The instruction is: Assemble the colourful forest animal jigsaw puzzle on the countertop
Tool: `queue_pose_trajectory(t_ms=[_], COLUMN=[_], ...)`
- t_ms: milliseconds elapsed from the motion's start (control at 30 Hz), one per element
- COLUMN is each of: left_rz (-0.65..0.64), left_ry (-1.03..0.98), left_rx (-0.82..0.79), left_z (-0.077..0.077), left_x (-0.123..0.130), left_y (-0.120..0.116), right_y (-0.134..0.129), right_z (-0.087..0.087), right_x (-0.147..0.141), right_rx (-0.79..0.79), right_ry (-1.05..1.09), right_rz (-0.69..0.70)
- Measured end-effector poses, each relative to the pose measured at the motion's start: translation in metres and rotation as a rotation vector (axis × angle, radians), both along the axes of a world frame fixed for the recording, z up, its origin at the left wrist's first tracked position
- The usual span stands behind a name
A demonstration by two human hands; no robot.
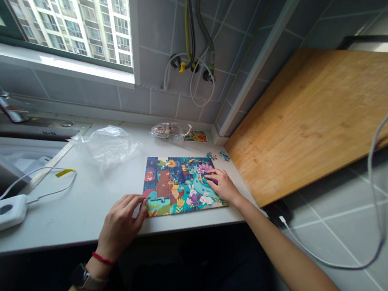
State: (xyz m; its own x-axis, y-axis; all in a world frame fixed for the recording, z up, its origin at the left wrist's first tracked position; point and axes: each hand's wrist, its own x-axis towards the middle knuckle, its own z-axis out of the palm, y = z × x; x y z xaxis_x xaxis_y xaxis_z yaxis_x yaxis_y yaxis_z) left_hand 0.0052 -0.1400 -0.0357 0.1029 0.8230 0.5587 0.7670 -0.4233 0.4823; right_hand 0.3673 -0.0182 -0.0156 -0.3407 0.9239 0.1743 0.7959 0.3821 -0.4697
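Note:
A colourful jigsaw puzzle [185, 188] with rabbits and other animals lies flat on the white counter, near its front edge. My left hand [123, 219] is at the puzzle's left edge, fingers bent together with the tips touching the border; whether a piece is between them is too small to tell. On the right part of the puzzle rests my right hand [222, 185], fingers spread over the picture near the purple peacock. Loose puzzle pieces [223, 156] lie beyond the puzzle's upper right corner.
Behind the puzzle are a clear plastic bag [112, 145], a bag of pieces [166, 130] and a small picture card [196, 136]. A wooden board [317, 117] leans at the right. A white power strip [4, 215] with a cable sits at the left, near the sink.

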Motion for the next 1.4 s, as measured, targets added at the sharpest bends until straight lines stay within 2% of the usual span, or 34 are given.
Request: queue_pose_trajectory(t_ms=[333, 667, 900, 1400], left_rz=[-0.001, -0.013, -0.002, -0.004], left_ry=[0.022, 0.026, 0.029, 0.028], left_rx=[0.009, 0.039, 0.024, 0.041], left_z=[-0.001, 0.003, 0.002, 0.001], left_x=[0.000, 0.001, 0.000, 0.001], left_y=[-0.001, -0.001, 0.000, 0.000], right_y=[-0.003, 0.001, 0.013, 0.059], right_z=[-0.009, -0.008, -0.011, -0.021], right_x=[0.005, 0.003, -0.005, -0.034], right_rx=[0.049, 0.019, 0.047, 0.086], right_ry=[-0.031, 0.016, 0.029, -0.010], right_rz=[0.157, 0.112, 0.088, 0.159])
